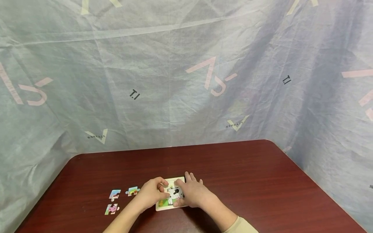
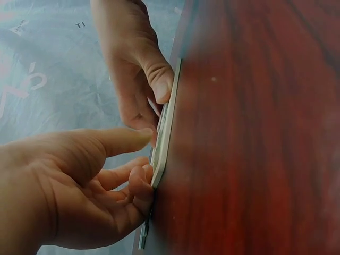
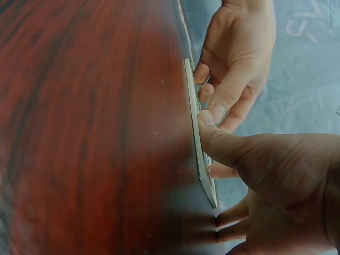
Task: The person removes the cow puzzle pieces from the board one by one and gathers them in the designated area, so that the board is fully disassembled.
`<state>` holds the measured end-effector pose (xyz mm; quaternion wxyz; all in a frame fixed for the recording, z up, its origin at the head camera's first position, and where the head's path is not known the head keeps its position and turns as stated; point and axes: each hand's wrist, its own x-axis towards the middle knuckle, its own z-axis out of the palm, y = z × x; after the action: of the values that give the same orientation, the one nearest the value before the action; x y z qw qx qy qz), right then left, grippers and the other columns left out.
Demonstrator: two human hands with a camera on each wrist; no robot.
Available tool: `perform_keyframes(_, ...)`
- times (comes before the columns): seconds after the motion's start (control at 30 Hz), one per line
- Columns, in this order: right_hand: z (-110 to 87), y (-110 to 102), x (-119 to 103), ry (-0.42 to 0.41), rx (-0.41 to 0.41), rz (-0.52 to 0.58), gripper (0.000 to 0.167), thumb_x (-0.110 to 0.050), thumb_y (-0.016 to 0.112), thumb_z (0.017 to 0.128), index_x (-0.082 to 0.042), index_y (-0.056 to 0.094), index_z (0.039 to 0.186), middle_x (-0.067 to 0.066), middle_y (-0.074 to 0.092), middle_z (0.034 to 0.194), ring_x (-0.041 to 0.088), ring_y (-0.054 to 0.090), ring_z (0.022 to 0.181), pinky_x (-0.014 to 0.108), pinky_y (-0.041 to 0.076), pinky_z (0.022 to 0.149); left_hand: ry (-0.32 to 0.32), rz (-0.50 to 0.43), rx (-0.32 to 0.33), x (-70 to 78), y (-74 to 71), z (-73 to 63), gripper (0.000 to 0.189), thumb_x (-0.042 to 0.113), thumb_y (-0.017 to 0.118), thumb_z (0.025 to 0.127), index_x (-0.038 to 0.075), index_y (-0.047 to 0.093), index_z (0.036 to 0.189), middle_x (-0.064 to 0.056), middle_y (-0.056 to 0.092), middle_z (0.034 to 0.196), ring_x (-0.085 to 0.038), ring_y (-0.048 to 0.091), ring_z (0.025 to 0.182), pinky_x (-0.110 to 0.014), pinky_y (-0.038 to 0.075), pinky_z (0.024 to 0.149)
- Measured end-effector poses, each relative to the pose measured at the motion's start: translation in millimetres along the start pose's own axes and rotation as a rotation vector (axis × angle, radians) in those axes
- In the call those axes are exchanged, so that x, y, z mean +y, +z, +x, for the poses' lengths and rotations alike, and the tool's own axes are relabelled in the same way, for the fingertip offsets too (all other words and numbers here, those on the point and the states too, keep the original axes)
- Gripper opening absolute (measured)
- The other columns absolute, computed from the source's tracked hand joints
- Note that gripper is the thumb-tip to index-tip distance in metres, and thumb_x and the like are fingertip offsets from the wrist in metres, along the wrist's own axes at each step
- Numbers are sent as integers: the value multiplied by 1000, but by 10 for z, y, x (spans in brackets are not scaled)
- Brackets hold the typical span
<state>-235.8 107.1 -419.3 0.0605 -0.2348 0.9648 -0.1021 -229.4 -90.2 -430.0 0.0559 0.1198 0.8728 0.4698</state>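
Note:
A small pale-framed jigsaw puzzle board point(image 1: 171, 207) with a black-and-white cow picture point(image 1: 175, 193) lies on the table before me. My left hand point(image 1: 150, 195) is at its left side, thumb straight over the picture and the other fingers bent at the board's edge. In the left wrist view the left thumb point(image 2: 125, 141) stands apart from those fingers. My right hand point(image 1: 193, 193) rests over the board's right side. Its thumb point(image 3: 210, 125) presses the near part, while other fingers reach past the far right corner. The hands hide parts of the picture.
Left of the board lie three loose jigsaw pieces: a blue one point(image 1: 115, 194), a pink one point(image 1: 112, 209) and a yellow-and-green one point(image 1: 132, 191) near my left wrist. The dark red table point(image 1: 247, 174) has a printed grey cloth point(image 1: 163, 123) hanging behind and beside it.

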Motion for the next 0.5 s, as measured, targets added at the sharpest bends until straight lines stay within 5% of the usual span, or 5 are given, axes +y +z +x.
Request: perform_keyframes(0.5,-9,-5,-8,5,-7,19,63,-52,78,78,-20,57,129,32,36,152,49,34,142,70,39,100,25,65,2,32,58,26,26,-3,82,76,2,66,95,-5,52,77,-16,46,66,-27,40,56)
